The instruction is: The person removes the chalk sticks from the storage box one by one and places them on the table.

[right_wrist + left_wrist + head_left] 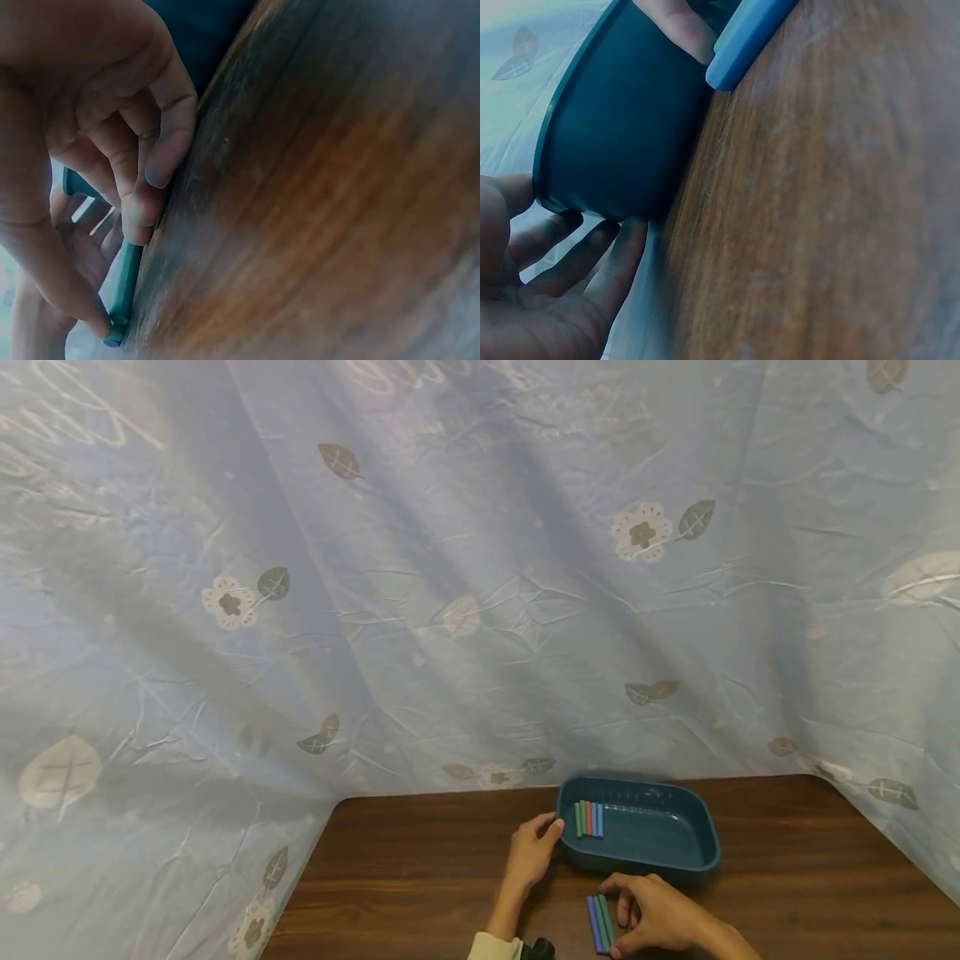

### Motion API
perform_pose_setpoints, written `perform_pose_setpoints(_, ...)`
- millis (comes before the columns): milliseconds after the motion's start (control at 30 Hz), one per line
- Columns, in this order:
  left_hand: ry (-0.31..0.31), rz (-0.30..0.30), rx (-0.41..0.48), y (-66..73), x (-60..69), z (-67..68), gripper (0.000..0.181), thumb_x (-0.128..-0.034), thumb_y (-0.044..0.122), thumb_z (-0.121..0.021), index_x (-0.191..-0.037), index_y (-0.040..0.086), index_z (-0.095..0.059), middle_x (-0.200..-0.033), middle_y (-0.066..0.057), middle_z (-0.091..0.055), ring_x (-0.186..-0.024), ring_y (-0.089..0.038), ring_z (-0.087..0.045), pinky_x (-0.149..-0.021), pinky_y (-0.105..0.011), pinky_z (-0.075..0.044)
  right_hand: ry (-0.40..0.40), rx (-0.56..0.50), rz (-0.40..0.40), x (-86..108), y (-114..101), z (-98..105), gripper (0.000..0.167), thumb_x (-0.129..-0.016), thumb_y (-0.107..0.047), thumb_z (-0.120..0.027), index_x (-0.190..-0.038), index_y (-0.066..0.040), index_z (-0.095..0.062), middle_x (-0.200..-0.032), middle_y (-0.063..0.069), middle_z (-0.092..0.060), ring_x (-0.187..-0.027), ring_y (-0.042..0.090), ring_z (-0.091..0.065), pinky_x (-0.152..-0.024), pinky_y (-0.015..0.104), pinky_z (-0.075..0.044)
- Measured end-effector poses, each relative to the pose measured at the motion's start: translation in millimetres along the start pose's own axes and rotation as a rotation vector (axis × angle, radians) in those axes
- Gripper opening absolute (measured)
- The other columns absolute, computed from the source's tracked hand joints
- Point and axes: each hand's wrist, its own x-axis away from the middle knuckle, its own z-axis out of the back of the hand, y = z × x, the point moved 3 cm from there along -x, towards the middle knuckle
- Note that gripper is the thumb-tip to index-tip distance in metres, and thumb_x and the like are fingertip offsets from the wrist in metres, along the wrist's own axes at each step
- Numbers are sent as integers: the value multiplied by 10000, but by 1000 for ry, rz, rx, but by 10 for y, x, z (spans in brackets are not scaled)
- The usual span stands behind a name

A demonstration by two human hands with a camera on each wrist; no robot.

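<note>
The teal tray (pixel 654 837) is touched by a relaxed left hand (pixel 531 855); near green chalk (pixel 126 283) is pinched by the right hand (pixel 654 912).

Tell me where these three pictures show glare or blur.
Head view: a small glare patch on the floor of the blue tray, and shiny glints on the patterned sheet, notably upper left; left wrist view: the wooden tabletop goes soft toward the right; right wrist view: the tabletop is blurred, while the right hand looks clearer.
</note>
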Motion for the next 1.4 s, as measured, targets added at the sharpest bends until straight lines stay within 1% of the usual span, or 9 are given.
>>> perform_pose_setpoints(233,2,1,-4,3,1,-3,383,-1070,306,-651,-1313,27,-750,-1314,-157,-762,-1300,-367,-675,-1111,-583,-518,-1,-14,-1,8,8,2,712,-798,-279,-951,-1362,16,-633,-860,-54,-675,-704,3,-585,-619,225,-515)
perform_pose_setpoints(433,0,-1,0,16,-3,1,381,-1072,302,-647,-1313,25,-750,-1292,-142,-772,-1269,-336,-690,-1089,-549,-539,-4,-28,11,5,-8,13,715,-802,-278,-950,-1364,23,-627,-868,-53,-684,-702,3,-593,-616,225,-520)
perform_pose_setpoints(567,-4,3,6,16,6,6,389,-1074,304,-645,-1318,20,-747,-1276,-127,-779,-1244,-299,-699,-1066,-509,-554,-10,-35,17,-1,-22,21,710,-805,-271,-948,-1363,28,-626,-877,-54,-690,-714,0,-600,-625,223,-525)
perform_pose_setpoints(767,-15,-2,16,22,7,8,402,-1072,299,-651,-1324,-3,-736,-1247,-125,-786,-1140,-222,-716,-974,-397,-586,-16,-53,23,-1,-35,37,693,-816,-255,-936,-1361,39,-626,-893,-40,-700,-729,1,-614,-639,223,-532)
perform_pose_setpoints(867,-13,-6,30,31,18,12,395,-1068,291,-658,-1318,-3,-739,-1232,-121,-791,-1114,-200,-715,-945,-368,-587,-21,-67,29,3,-40,48,689,-827,-250,-929,-1364,51,-620,-904,-26,-705,-736,5,-623,-649,226,-542)
perform_pose_setpoints(967,-11,-14,33,44,28,18,387,-1066,279,-662,-1314,-8,-739,-1221,-126,-792,-1113,-220,-718,-944,-394,-590,-24,-67,34,4,-47,64,680,-837,-253,-924,-1362,54,-619,-909,-25,-708,-740,6,-628,-654,226,-547)
perform_pose_setpoints(1167,-7,-15,17,39,19,10,388,-1073,280,-652,-1321,-6,-736,-1260,-138,-780,-1199,-281,-708,-1019,-468,-575,-19,-70,19,8,-102,128,652,-852,-244,-915,-1357,47,-623,-919,-8,-714,-742,19,-632,-654,228,-540)
perform_pose_setpoints(1300,-5,-9,15,24,14,4,386,-1076,287,-647,-1326,7,-738,-1280,-136,-775,-1229,-297,-701,-1047,-489,-564,-10,-69,31,4,-144,171,643,-863,-233,-904,-1358,60,-617,-924,-1,-710,-753,22,-629,-661,231,-538)
perform_pose_setpoints(1400,-2,-20,9,21,8,2,382,-1077,286,-646,-1322,8,-741,-1280,-141,-775,-1239,-317,-699,-1050,-509,-561,0,-52,48,-9,-162,196,649,-870,-239,-899,-1364,69,-611,-923,-10,-703,-758,13,-624,-665,232,-541)
